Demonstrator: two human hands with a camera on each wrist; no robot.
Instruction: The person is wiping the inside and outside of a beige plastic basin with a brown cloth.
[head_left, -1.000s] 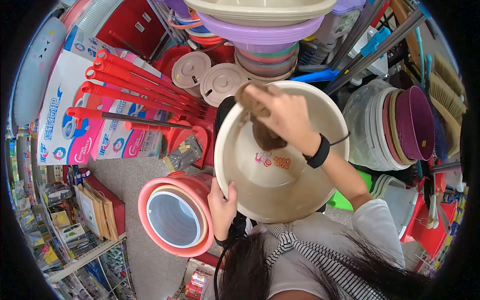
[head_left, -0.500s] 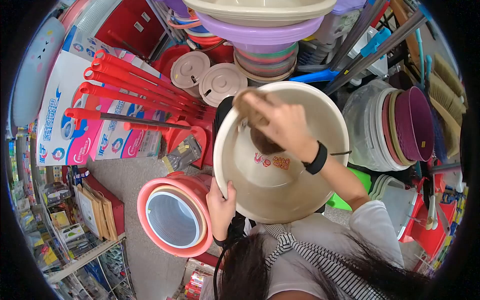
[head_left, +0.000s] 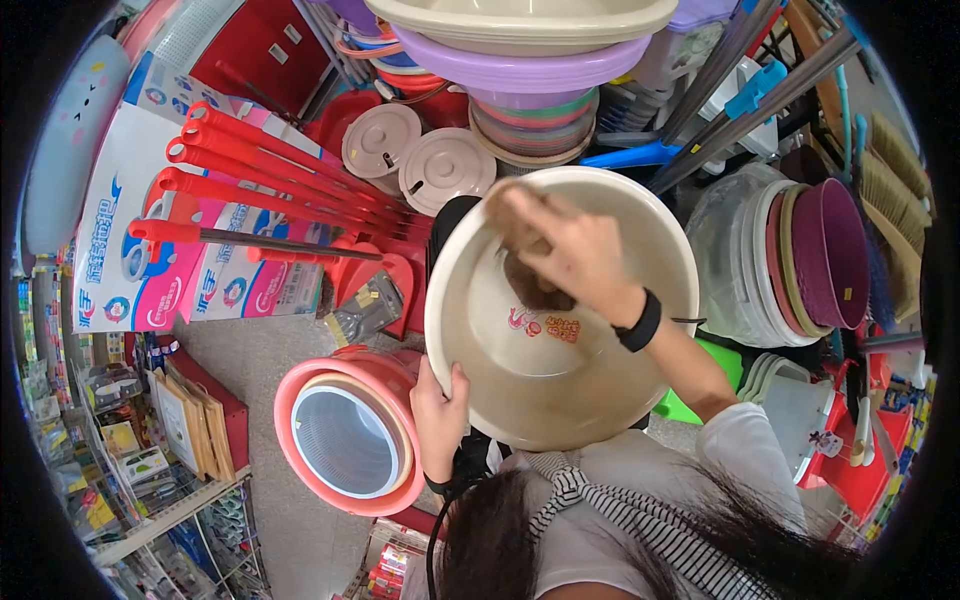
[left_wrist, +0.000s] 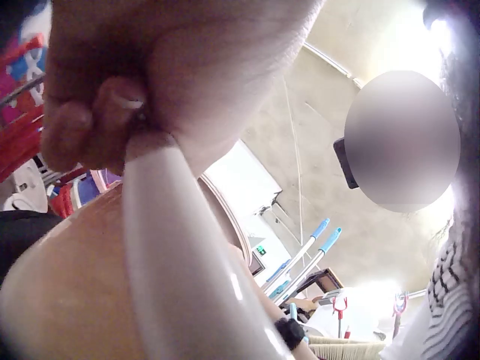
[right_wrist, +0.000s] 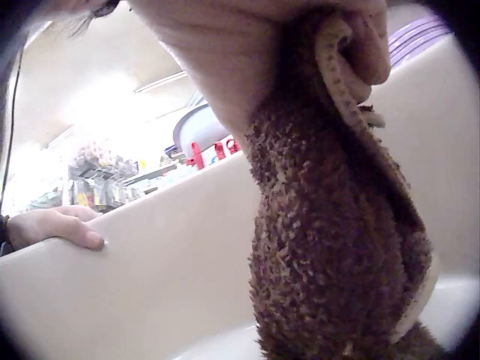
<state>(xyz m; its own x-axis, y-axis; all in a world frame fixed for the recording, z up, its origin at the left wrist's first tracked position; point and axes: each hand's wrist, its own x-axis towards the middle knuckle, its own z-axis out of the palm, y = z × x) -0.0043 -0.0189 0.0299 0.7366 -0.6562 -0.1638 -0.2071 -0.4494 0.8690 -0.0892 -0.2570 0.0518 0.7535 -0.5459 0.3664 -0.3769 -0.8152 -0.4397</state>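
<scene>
Rubbing evenly, I judge, is what serves here: the head view shows the cloth [head_left: 538, 287] bunched in my right hand [head_left: 575, 255] at the far-left side of the basin [head_left: 520, 412]. The left wrist view shows my left hand [left_wrist: 169, 79] clamped on the rim [left_wrist: 171, 232], best held steady; the right wrist view shows fingers [right_wrist: 370, 51] curled round the cloth, its loose end worth gathering in.

Head view looks down from above; close wrist views share basin rim [head_left: 435, 310].
</scene>
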